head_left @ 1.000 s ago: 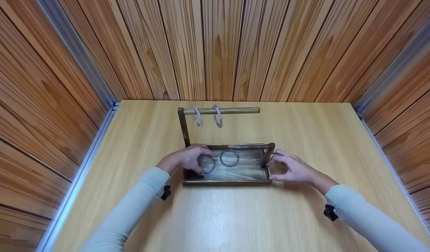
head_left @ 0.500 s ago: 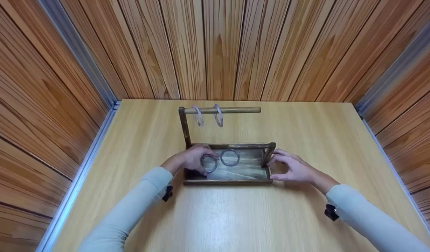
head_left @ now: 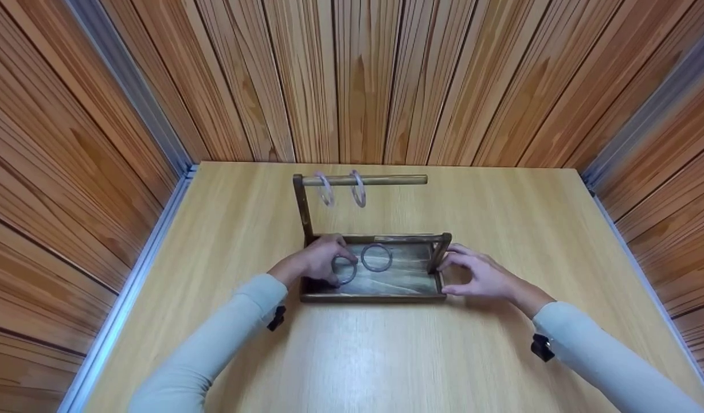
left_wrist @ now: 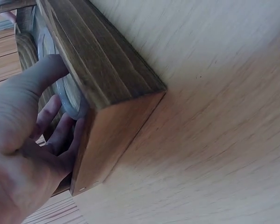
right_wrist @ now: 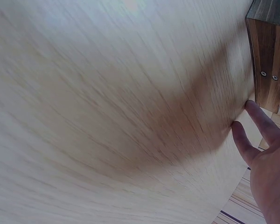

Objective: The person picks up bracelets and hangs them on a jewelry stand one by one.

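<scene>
In the head view, a dark wooden bangle stand (head_left: 375, 298) has a shallow tray and a raised bar. My left hand (head_left: 320, 259) reaches into the tray's left end, thumb and fingers around a grey translucent bangle (head_left: 345, 280). The left wrist view shows my left hand (left_wrist: 25, 121) with its thumb and fingers at the edge of that bangle (left_wrist: 70, 100). A second bangle (head_left: 376, 271) lies in the tray beside it. My right hand (head_left: 478, 276) rests its fingertips against the stand's right end; in the right wrist view, its fingers (right_wrist: 266, 123) are spread, partly cut off.
Two pale bangles (head_left: 359, 195) hang on the raised bar (head_left: 395, 180), whose right end is free. A short post (head_left: 439, 252) rises at the tray's right end. Wood-panelled walls (head_left: 360, 80) enclose the light wooden table (head_left: 358, 355).
My left hand and the bangle in it have shifted slightly right inside the tray. The second bangle and my right hand have barely moved.
</scene>
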### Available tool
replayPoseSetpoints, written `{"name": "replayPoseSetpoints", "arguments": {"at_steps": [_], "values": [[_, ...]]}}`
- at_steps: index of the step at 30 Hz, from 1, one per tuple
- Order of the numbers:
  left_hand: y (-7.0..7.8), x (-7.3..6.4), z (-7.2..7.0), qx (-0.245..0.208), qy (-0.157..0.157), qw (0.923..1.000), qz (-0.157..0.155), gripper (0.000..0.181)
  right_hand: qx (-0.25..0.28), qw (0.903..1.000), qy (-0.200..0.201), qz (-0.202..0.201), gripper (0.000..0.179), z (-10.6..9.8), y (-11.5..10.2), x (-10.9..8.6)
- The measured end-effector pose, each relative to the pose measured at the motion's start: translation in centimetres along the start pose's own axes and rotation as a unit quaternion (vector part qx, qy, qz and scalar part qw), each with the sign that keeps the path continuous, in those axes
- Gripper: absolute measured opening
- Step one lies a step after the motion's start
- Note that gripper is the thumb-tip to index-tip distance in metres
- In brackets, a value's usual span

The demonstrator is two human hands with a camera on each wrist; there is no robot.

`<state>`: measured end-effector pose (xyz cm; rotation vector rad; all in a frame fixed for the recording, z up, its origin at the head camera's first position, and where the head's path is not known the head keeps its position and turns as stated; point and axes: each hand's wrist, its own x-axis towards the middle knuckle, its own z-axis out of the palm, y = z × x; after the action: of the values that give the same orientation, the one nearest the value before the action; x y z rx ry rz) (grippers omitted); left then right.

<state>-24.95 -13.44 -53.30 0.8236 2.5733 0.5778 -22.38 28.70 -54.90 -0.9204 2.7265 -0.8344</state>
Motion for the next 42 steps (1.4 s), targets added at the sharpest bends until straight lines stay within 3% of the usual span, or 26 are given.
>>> {"name": "replayPoseSetpoints", "arguments": {"at_steps": [13,20,32,42], "values": [[0.0,-0.1,0.1,-0.035,-0.003,0.9993,-0.013,0.061,0.0,1.0,0.003,0.005,0.037,-0.1,-0.1,0.1],[0.0,-0.4,-0.4,-0.029,-0.002,0.9995,-0.011,0.061,0.007,1.0,0.001,0.006,0.038,-0.1,-0.2,0.1],[0.3,-0.7,-2.1,-0.036,0.061,0.9968,0.037,0.062,-0.001,0.9999,0.0,0.011,0.04,-0.1,-0.1,-0.1],[0.6,-1.4,-2.0,-0.04,0.106,0.9912,0.069,0.061,-0.01,0.9999,-0.005,0.007,0.043,0.0,-0.1,0.0]]}}
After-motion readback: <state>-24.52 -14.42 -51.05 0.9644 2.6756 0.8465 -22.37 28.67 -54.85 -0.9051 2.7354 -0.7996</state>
